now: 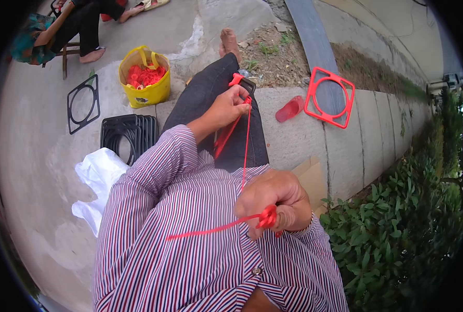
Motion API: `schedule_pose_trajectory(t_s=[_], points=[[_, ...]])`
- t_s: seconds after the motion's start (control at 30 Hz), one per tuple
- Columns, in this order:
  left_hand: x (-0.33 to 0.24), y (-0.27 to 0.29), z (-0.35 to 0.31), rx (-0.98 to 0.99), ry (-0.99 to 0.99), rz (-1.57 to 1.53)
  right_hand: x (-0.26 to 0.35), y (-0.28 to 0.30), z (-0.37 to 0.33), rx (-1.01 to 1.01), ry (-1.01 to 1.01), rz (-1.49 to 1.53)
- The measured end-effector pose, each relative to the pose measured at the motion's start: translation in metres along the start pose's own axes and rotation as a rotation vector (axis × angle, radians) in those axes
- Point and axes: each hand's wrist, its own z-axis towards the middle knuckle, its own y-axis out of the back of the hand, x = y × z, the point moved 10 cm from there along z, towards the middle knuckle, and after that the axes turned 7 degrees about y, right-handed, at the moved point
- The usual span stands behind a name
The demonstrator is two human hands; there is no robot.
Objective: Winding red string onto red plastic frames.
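Over my thigh, my left hand (225, 108) pinches red cord where it wraps the edge of a frame. Only a dark corner (249, 85) of that frame and some red-covered parts show; my hand and wrist hide the rest. A strand of red cord (246, 148) runs taut from there down to my right hand (277, 197), which is closed in front of my chest. A small bundle of red cord (267, 216) sits at its fingers, and a loose tail trails to the left across my striped shirt.
To the left stand a yellow bag (147, 95) of red cord, a stack of black frames (144, 130), a single black frame (98, 106) and a white sack (100, 174). A red-wrapped frame (313, 93) and a red slipper (289, 109) lie right. Another person (75, 28) sits far left.
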Motion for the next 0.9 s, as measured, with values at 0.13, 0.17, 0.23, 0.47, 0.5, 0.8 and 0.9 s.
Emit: schedule_pose_trajectory(t_s=[0.13, 0.17, 0.23, 0.47, 0.5, 0.8, 0.9], points=[[0.0, -0.009, -0.003, 0.069, 0.143, 0.049, 0.02, -0.013, 0.007, 0.112, 0.132, 0.099], [-0.004, -0.009, -0.003, 0.066, 0.14, 0.051, 0.022, -0.011, 0.003, 0.166, 0.127, 0.165], [-0.028, 0.005, -0.009, -0.15, -0.053, 0.391, 0.032, -0.007, 0.004, 0.323, 0.142, 0.158], [-0.038, 0.038, 0.002, -0.166, 0.129, -0.302, 0.05, 0.166, 0.002, -0.24, -0.145, -1.538], [-0.033, 0.039, 0.004, -0.22, 0.191, -0.262, 0.042, 0.2, -0.002, -0.278, -0.22, -1.838], [0.0, 0.026, 0.015, -0.15, 0.338, -0.172, -0.036, 0.294, -0.011, -0.724, -0.226, -1.112], [-0.028, 0.039, 0.001, -0.267, 0.205, -0.168, 0.0, 0.26, -0.006, -0.702, 0.069, -1.279]])
